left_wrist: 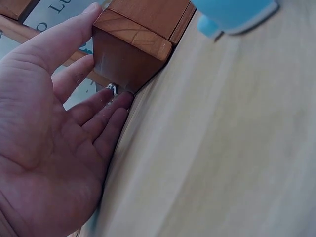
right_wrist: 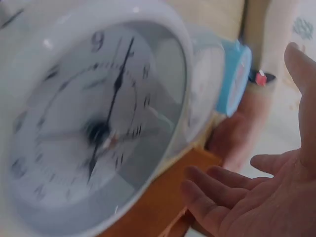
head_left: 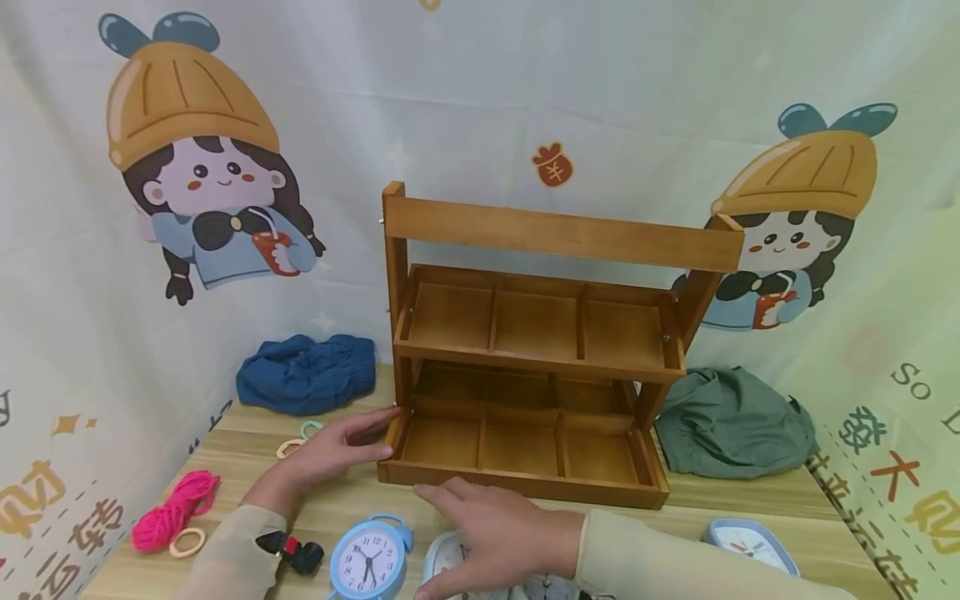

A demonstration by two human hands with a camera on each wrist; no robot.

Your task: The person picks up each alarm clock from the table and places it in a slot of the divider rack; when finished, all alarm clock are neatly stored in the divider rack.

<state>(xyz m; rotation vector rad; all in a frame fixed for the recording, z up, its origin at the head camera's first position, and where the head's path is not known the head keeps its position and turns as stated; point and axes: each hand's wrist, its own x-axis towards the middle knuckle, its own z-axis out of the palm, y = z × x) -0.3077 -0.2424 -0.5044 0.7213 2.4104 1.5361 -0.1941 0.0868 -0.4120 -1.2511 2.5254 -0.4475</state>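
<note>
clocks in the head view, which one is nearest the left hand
The round light-blue clock, leftmost of all, is nearest the left hand; the others sit farther right, like the squarish blue-rimmed clock beyond the right hand.

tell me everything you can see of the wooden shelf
The shelf is brown and looks like varnished wood, with two slanting side posts joined by a broad crossbar at the top. Two tiers, one above the other, each show dividers marking three compartments across. A small shiny fitting shows at its side. It stands upright on the tabletop, and the left hand touches its lower left corner.
</note>
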